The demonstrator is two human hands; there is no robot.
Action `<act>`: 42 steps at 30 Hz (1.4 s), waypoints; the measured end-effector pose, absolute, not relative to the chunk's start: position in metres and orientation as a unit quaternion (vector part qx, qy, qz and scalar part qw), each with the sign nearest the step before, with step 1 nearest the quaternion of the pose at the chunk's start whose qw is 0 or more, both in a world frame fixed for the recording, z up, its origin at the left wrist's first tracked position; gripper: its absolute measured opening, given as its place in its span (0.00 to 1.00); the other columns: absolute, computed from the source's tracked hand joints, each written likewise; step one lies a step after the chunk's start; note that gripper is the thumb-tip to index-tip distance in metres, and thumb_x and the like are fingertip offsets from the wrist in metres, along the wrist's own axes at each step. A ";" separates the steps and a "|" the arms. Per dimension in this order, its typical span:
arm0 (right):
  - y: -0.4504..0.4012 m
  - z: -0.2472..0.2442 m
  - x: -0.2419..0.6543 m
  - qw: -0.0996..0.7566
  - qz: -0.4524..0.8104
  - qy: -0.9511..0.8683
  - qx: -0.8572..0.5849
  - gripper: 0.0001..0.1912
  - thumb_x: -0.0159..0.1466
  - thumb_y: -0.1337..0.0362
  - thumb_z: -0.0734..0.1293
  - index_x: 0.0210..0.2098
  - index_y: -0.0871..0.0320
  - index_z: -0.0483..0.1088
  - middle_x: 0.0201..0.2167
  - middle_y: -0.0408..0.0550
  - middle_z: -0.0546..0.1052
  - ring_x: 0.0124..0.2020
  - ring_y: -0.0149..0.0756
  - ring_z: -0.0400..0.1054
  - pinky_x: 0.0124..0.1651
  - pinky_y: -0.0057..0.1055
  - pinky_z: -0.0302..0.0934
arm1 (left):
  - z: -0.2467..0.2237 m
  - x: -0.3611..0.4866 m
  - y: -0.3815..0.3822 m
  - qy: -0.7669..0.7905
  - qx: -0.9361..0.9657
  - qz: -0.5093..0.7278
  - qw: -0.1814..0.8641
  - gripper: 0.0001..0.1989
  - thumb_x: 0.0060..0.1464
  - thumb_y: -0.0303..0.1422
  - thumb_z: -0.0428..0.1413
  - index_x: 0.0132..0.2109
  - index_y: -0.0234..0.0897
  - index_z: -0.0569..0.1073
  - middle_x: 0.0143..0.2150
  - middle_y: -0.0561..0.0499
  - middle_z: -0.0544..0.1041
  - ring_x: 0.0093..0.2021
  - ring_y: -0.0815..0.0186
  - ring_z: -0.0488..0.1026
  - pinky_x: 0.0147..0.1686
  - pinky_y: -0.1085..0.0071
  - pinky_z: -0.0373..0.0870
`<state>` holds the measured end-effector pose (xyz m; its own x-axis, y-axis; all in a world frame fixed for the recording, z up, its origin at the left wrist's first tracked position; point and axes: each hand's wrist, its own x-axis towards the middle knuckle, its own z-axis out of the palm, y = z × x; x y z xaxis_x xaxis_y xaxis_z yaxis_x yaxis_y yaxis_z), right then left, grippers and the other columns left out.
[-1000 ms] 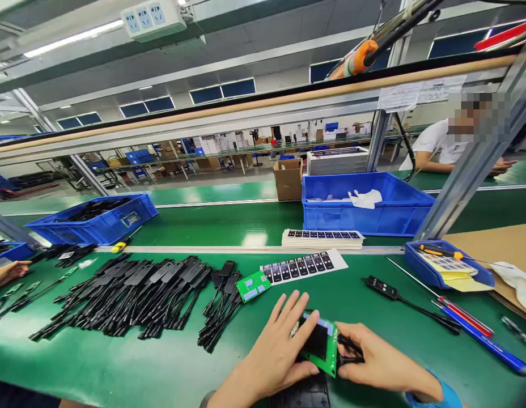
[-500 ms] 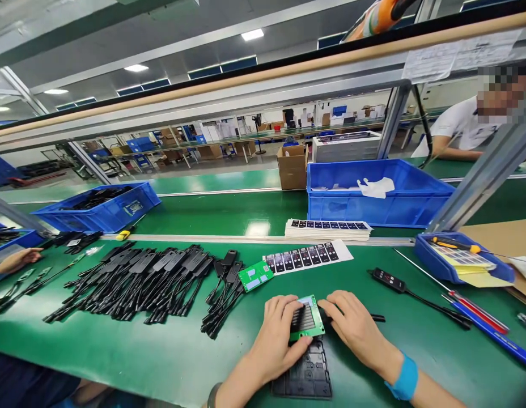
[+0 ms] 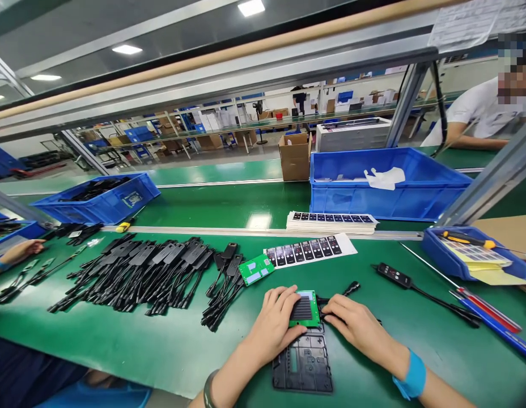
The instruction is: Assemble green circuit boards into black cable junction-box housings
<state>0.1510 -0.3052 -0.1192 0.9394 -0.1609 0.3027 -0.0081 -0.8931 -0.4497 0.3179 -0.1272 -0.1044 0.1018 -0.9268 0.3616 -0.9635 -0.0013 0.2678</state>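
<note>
My left hand (image 3: 269,323) grips a green circuit board (image 3: 314,309) by its left side, fingers over the top and thumb at the near edge. A dark ribbed panel covers much of the board's face. My right hand (image 3: 359,326) pinches a black cable at the board's right edge; its plug end (image 3: 353,287) sticks out beyond the fingers. Under and in front of the board, a black plastic housing half (image 3: 308,368) lies flat. A second green board (image 3: 263,273) rests farther back, against a sheet of black labels (image 3: 303,253).
Black cabled controllers (image 3: 148,272) lie in a row to the left; a co-worker's hand (image 3: 29,247) is beyond them. A single controller (image 3: 394,276), screwdriver (image 3: 428,265) and blue tray (image 3: 441,260) are on the right. Blue bins (image 3: 390,198) stand at the back.
My right hand has drawn slightly down and right from the board, with the cable's plug end now showing. The board lies flatter, and more of the housing shows.
</note>
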 end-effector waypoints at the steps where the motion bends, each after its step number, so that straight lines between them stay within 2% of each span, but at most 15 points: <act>1: -0.305 -0.120 0.150 0.221 -0.166 0.042 -0.960 0.08 0.70 0.66 0.58 0.41 0.56 0.69 0.38 0.47 0.73 0.37 0.37 0.70 0.38 0.32 0.65 | -0.104 0.318 -0.127 -0.670 0.705 0.033 0.229 0.27 0.57 0.38 0.58 0.58 0.36 0.57 0.60 0.37 0.66 0.56 0.50 0.63 0.52 0.47 0.67; 8: -0.304 -0.122 0.149 0.185 -0.140 0.038 -0.972 0.08 0.70 0.67 0.58 0.40 0.56 0.69 0.36 0.46 0.73 0.35 0.36 0.70 0.35 0.31 0.63 | -0.109 0.319 -0.127 -0.660 0.711 -0.016 0.243 0.31 0.53 0.41 0.61 0.58 0.39 0.56 0.61 0.40 0.66 0.57 0.51 0.62 0.53 0.49 0.68; 14: -0.298 -0.126 0.150 0.054 -0.160 0.012 -0.986 0.11 0.69 0.69 0.57 0.34 0.59 0.69 0.31 0.46 0.71 0.31 0.38 0.67 0.29 0.33 0.59 | -0.120 0.325 -0.129 -0.651 0.701 -0.047 0.286 0.35 0.50 0.44 0.62 0.59 0.40 0.57 0.61 0.41 0.66 0.59 0.52 0.61 0.56 0.50 0.66; 18: -0.305 -0.118 0.149 0.144 -0.171 0.033 -0.974 0.06 0.68 0.67 0.61 0.40 0.55 0.70 0.35 0.46 0.72 0.36 0.38 0.67 0.35 0.33 0.64 | -0.122 0.326 -0.131 -0.644 0.693 -0.076 0.314 0.35 0.50 0.41 0.64 0.60 0.41 0.56 0.61 0.42 0.67 0.62 0.53 0.59 0.60 0.49 0.62; 20: -0.308 -0.116 0.152 0.165 -0.204 0.064 -0.963 0.07 0.67 0.66 0.63 0.45 0.55 0.68 0.40 0.48 0.72 0.41 0.39 0.67 0.41 0.35 0.65 | -0.121 0.326 -0.131 -0.639 0.691 -0.086 0.326 0.36 0.51 0.39 0.64 0.61 0.42 0.56 0.60 0.43 0.67 0.62 0.54 0.59 0.60 0.50 0.62; 23: -0.311 -0.119 0.158 0.118 -0.228 0.064 -0.964 0.07 0.67 0.67 0.63 0.45 0.57 0.67 0.39 0.48 0.73 0.40 0.39 0.66 0.41 0.36 0.64 | -0.120 0.326 -0.132 -0.634 0.688 -0.091 0.343 0.36 0.50 0.36 0.65 0.61 0.44 0.56 0.60 0.44 0.67 0.61 0.55 0.61 0.59 0.51 0.65; 25: -0.311 -0.123 0.162 0.091 -0.224 0.049 -0.969 0.05 0.68 0.68 0.61 0.41 0.57 0.69 0.35 0.46 0.73 0.36 0.37 0.66 0.37 0.34 0.63 | -0.120 0.325 -0.132 -0.630 0.687 -0.097 0.348 0.36 0.49 0.35 0.66 0.61 0.44 0.57 0.59 0.45 0.68 0.60 0.55 0.62 0.58 0.51 0.65; 27: -0.312 -0.126 0.163 0.073 -0.223 0.040 -0.971 0.07 0.68 0.70 0.60 0.36 0.58 0.69 0.31 0.46 0.71 0.33 0.36 0.64 0.34 0.33 0.60 | -0.119 0.325 -0.132 -0.626 0.690 -0.104 0.348 0.35 0.49 0.35 0.66 0.60 0.44 0.58 0.58 0.44 0.68 0.59 0.54 0.62 0.58 0.50 0.65; 31: -0.311 -0.123 0.162 0.033 -0.215 0.005 -0.976 0.10 0.68 0.73 0.59 0.32 0.59 0.69 0.29 0.45 0.69 0.30 0.36 0.60 0.32 0.33 0.55 | -0.117 0.323 -0.132 -0.625 0.696 -0.113 0.335 0.35 0.50 0.37 0.65 0.60 0.42 0.58 0.57 0.44 0.69 0.59 0.55 0.63 0.62 0.47 0.59; 36: -0.299 -0.121 0.164 -0.029 -0.211 -0.030 -0.977 0.14 0.64 0.79 0.56 0.30 0.61 0.68 0.28 0.49 0.69 0.31 0.40 0.59 0.32 0.36 0.52 | -0.119 0.321 -0.134 -0.628 0.714 -0.092 0.295 0.35 0.51 0.36 0.64 0.61 0.43 0.56 0.59 0.45 0.69 0.60 0.55 0.63 0.65 0.37 0.44; 39: -0.297 -0.124 0.163 -0.041 -0.213 -0.036 -0.976 0.15 0.63 0.80 0.56 0.30 0.61 0.70 0.29 0.52 0.70 0.32 0.42 0.61 0.33 0.38 0.55 | -0.122 0.322 -0.134 -0.641 0.706 -0.083 0.289 0.33 0.53 0.36 0.62 0.61 0.43 0.56 0.60 0.44 0.68 0.62 0.54 0.61 0.65 0.38 0.49; 42: -0.304 -0.123 0.158 -0.013 -0.215 -0.021 -0.976 0.12 0.66 0.75 0.57 0.38 0.61 0.71 0.31 0.50 0.73 0.32 0.40 0.65 0.33 0.37 0.60 | -0.123 0.323 -0.132 -0.662 0.693 -0.062 0.279 0.28 0.57 0.37 0.59 0.61 0.41 0.58 0.63 0.41 0.65 0.65 0.52 0.56 0.64 0.42 0.54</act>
